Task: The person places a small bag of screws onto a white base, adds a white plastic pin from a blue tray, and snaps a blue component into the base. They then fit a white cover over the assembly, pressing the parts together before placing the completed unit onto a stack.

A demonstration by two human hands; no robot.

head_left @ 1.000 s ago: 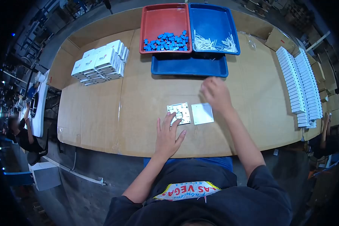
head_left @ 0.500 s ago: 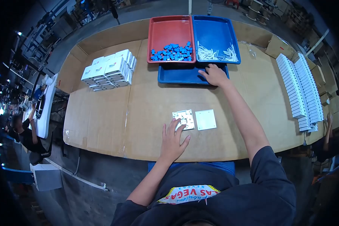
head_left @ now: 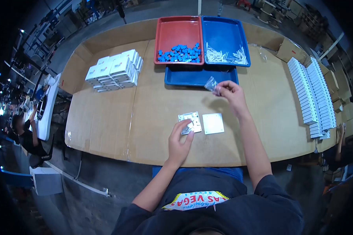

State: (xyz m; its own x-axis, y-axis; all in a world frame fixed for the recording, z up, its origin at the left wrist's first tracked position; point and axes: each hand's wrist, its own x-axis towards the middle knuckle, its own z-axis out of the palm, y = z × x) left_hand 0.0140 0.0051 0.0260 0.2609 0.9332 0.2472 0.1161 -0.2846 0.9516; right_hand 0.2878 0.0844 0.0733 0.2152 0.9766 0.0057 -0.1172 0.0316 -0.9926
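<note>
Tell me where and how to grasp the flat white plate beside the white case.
I'd pinch the plate by its right edge, coming low from the right. It lies flat and looks thin, so that edge may need tipping up; bare cardboard borders it there, while the left edge sits close to the case.

A table covered in brown cardboard (head_left: pixel 102 125) carries stacked white square boxes (head_left: pixel 113 72) at left, a shallow blue plastic tray (head_left: pixel 184 78) farther back, an open white square housing (head_left: pixel 195 118) beside a flat white square plate (head_left: pixel 213 123), and rows of white plastic pieces (head_left: pixel 302 94) at right.
</note>
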